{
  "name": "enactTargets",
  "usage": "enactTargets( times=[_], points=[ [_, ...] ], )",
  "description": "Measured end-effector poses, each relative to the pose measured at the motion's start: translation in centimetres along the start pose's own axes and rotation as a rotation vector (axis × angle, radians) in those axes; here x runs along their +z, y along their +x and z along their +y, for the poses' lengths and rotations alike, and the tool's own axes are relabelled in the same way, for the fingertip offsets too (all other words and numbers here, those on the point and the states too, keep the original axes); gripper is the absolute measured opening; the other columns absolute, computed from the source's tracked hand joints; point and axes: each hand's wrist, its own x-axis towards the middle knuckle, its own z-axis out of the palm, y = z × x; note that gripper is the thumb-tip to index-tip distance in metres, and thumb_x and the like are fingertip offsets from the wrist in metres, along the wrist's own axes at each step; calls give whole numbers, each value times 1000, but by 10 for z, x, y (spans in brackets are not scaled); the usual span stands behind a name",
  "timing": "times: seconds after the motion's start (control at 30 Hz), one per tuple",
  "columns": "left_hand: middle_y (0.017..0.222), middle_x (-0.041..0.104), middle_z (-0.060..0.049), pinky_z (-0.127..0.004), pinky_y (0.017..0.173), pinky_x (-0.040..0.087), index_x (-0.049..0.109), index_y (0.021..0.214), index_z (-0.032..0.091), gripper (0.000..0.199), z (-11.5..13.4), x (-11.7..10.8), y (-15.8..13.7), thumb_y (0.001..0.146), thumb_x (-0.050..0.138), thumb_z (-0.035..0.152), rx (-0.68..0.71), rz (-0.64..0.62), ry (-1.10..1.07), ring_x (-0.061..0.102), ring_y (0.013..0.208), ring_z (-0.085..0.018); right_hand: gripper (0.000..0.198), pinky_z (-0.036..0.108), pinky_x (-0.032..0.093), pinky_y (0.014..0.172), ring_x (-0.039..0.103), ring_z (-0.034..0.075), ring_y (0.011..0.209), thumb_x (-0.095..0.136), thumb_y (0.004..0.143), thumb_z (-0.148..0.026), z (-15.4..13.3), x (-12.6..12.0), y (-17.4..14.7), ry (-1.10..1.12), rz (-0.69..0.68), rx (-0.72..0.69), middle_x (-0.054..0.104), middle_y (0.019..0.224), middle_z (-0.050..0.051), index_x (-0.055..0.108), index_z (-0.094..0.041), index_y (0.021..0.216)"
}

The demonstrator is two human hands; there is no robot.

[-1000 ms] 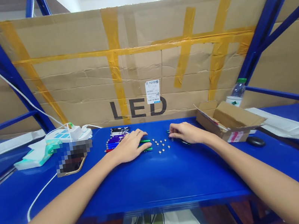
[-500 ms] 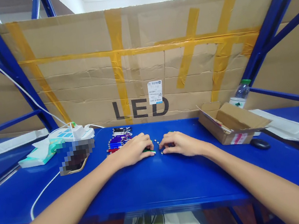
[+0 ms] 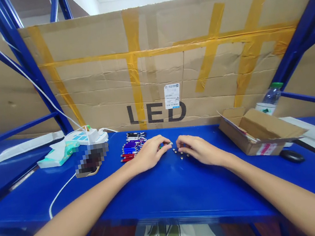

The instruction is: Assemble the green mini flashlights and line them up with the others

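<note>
I have my left hand [image 3: 154, 153] pinched on a green pen [image 3: 160, 148]. My right hand [image 3: 197, 149] curls by tiny silver discs [image 3: 182, 158]; I can't tell if it grips one. It looks part done: loose discs lie on the blue table [image 3: 170, 195].

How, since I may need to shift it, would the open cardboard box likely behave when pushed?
The open cardboard box looks low and broad, so it would probably slide rather than tip. Its thin, splayed flaps would likely bend if pushed.
</note>
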Motion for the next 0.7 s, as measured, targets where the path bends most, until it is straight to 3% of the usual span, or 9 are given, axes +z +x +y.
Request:
enactTargets(
  times=[0.1,0.2,0.4,0.57,0.7],
  points=[
    [93,73,-2,-29,74,48,72,111,19,21,2,5,1,101,69,38,-132,25,-199,62,77,-17,11,32,47,74,61,19,78,57,105,-32,-1,-3,3,102,157,75,69,89,1,60,-23,99],
    [91,74,-1,-26,69,47,72,107,18,24,3,9,0,95,74,39,-172,10,-350,63,75,-15,17,33,51,77,65,19,80,64,100,-39,-6,-3,4,231,244,91,72,88,2,64,-23,94],
    [85,73,-1,-24,64,44,71,103,18,27,-1,15,-1,89,80,39,-169,13,-408,63,72,-14,22,35,56,81,71,21,88,70,99,-43,-17,-1,3,381,216,29,78,97,5,69,-22,93],
    [74,71,1,-25,64,43,71,98,17,32,-2,18,-1,85,85,43,-176,19,-425,61,66,-14,20,36,56,86,72,23,94,67,102,-40,-24,0,2,280,219,-65,78,102,7,73,-22,95],
    [70,68,2,-25,61,42,71,95,17,35,-1,19,-2,82,88,45,-202,24,-420,58,63,-14,19,36,57,82,71,23,88,70,99,-39,-27,-1,3,289,207,-19,78,97,7,74,-22,95]
  ],
)
